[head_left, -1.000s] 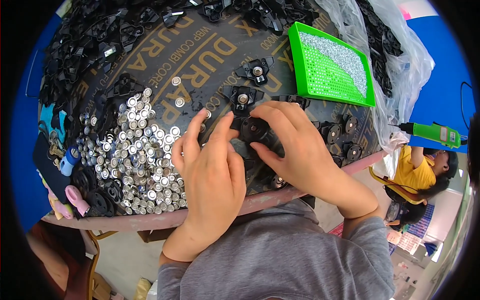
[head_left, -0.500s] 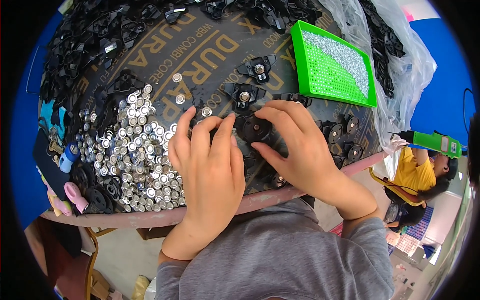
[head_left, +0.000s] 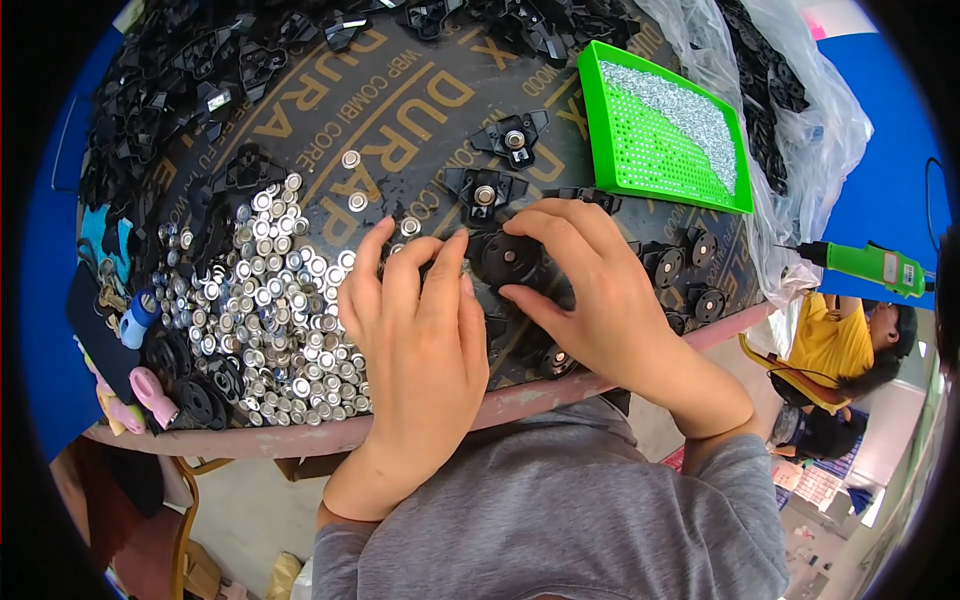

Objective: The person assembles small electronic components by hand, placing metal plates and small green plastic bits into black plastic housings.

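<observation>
My right hand (head_left: 607,290) is closed around the right side of a black round disc (head_left: 508,258), thumb on the near edge and forefinger on the far edge. Bent fingers of my left hand (head_left: 420,310) meet the left side of the same piece. Its forefinger and thumb pinch what looks like the wing of a black plastic bracket (head_left: 478,241) under the disc, mostly hidden by my fingers. Just beyond stand two more black brackets (head_left: 484,194), each with a round silver cap in its middle. A heap of silver caps (head_left: 290,310) lies to the left.
At the far right a green perforated tray (head_left: 640,186) holds many small silver screws. Black discs on brackets (head_left: 668,265) lie right of my hands. Black parts (head_left: 240,60) pile along the far edge. A green electric screwdriver (head_left: 865,266) hangs at right. A person in yellow sits beyond.
Both hands keep almost the same pose around the disc. My right forefinger has shifted slightly outward on its far edge. The hanging screwdriver has swung a little to the right.
</observation>
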`<state>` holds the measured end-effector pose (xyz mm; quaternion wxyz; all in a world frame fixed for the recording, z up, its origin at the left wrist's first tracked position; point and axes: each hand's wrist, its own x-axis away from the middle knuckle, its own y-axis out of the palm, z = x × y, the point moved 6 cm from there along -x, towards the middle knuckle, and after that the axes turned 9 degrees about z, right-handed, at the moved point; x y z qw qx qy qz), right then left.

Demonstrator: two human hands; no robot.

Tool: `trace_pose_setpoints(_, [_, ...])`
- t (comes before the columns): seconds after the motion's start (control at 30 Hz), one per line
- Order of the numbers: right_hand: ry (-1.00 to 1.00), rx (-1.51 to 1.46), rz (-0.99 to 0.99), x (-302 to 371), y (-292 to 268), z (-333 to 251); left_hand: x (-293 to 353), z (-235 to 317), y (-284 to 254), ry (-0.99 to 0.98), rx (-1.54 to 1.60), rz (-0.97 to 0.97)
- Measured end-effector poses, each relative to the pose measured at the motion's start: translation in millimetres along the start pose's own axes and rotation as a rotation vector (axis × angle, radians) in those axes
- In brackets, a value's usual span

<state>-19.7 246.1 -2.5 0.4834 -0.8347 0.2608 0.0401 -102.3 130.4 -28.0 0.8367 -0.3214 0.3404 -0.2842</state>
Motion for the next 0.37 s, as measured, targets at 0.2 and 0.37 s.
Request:
trace_pose_setpoints(0.2, [0.067,-0.034,-0.014,1.3,-0.1,4.8,-0.1,0.5,-0.4,-0.008,0.007,-0.008])
trace_pose_setpoints(0.37, [0.074,-0.037,-0.025,3.0,-0.1,8.9,-0.2,0.4,1.2,-0.006,0.020,-0.012])
